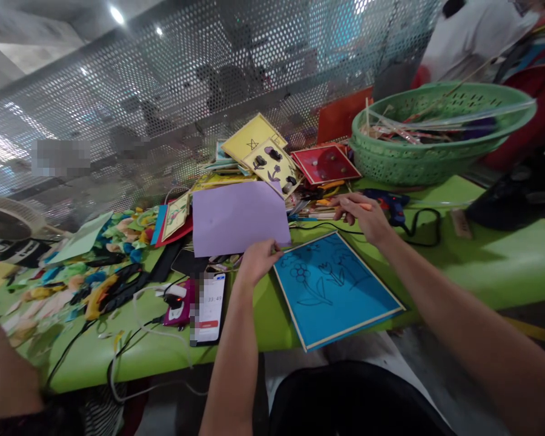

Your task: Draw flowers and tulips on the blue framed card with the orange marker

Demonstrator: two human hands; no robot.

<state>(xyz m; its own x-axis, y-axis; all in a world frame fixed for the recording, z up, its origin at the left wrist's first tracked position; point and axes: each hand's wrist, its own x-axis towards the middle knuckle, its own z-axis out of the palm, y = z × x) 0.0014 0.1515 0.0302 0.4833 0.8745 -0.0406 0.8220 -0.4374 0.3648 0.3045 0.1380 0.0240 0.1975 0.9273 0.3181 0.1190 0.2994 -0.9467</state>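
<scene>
My left hand (257,260) pinches the lower right corner of a plain purple sheet of paper (238,217) that lies tilted over the clutter on the green table (504,266). Beside it, a blue card (333,287) with black flower outlines and a pale wooden border sits at the table's front edge. My right hand (363,215) rests beyond the card's far corner, fingers curled on a thin orange stick (367,206) among several pencils and sticks.
A green basket (418,154) of sticks stands at the back right, a blue glue gun (390,203) and its black cable before it. Decorated yellow (272,163) and red cards (324,163) lie behind the purple sheet. A phone (209,309), cables and paper flowers (118,233) crowd the left. Perforated metal screen behind.
</scene>
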